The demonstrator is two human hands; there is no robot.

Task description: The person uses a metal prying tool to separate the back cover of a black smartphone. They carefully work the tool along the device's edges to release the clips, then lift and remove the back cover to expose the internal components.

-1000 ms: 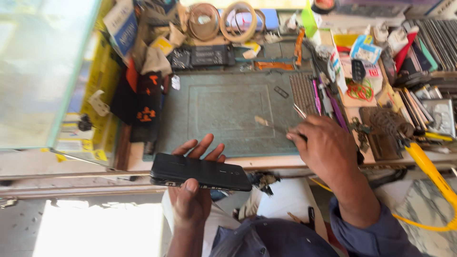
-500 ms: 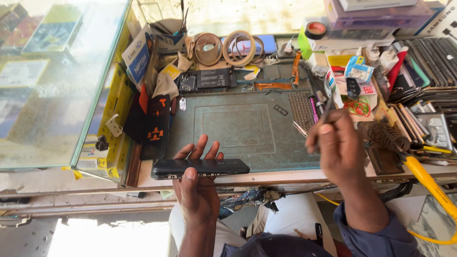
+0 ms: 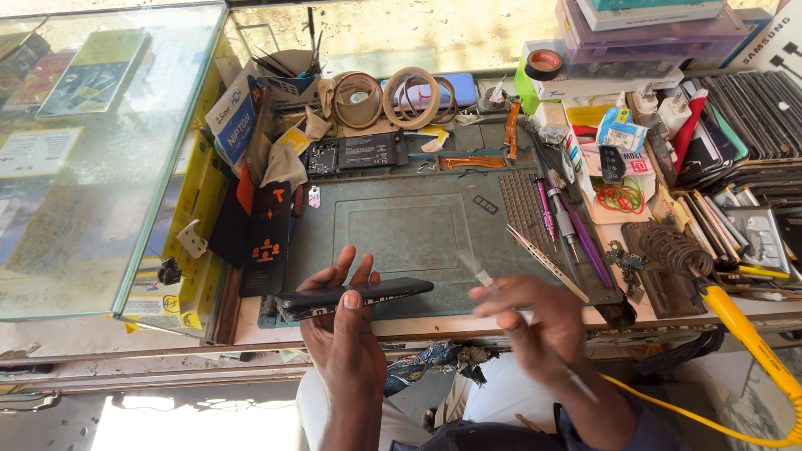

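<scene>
My left hand (image 3: 347, 334) holds a black phone (image 3: 355, 296) edge-on and level, above the near edge of the grey-green work mat (image 3: 401, 230). My right hand (image 3: 535, 326), blurred by motion, grips a thin metal tool (image 3: 483, 276) whose tip points up-left toward the phone's right end. The tip and the phone are a short way apart. A pair of tweezers (image 3: 547, 263) lies on the mat just right of my right hand.
Screwdrivers (image 3: 568, 225) lie at the mat's right side. Tape rolls (image 3: 413, 96) and an opened phone (image 3: 359, 154) sit at the back. A glass counter (image 3: 92, 150) stands to the left. Stacked phone screens (image 3: 743, 125), a coiled soldering stand (image 3: 668, 250) and a yellow cable (image 3: 752, 342) fill the right.
My right hand has dropped from over the mat's right side down toward the table's near edge, moving fast. The left hand keeps the phone in much the same place.
</scene>
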